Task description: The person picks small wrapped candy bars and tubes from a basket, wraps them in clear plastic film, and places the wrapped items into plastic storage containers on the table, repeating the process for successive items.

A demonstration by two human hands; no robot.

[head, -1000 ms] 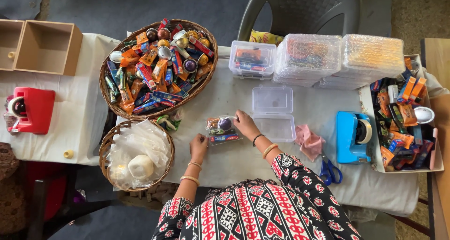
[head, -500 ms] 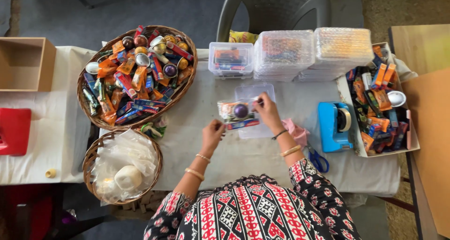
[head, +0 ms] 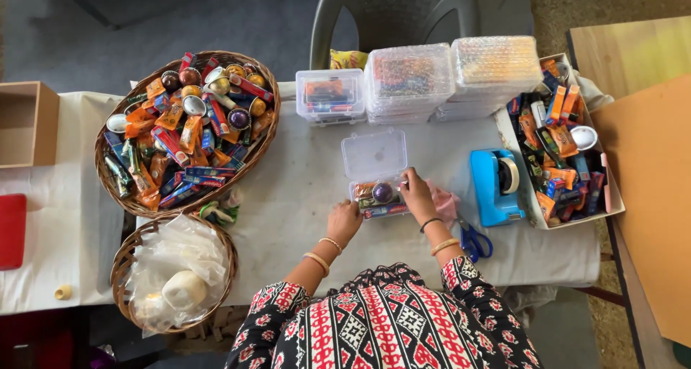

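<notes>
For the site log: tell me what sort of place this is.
Probably a makeshift packing station for sweet boxes. A cloth-covered table holds a basket of wrapped sweets, stacked clear plastic boxes and a blue tape dispenser; both hands are at an open box.

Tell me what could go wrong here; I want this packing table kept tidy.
The small clear box looks heaped, with a round purple sweet on top, so its open lid may not shut flat. The scissors lie by the right hand, near the table edge, and might be knocked off.

Clear plastic box, lid open, sweets inside.
</notes>
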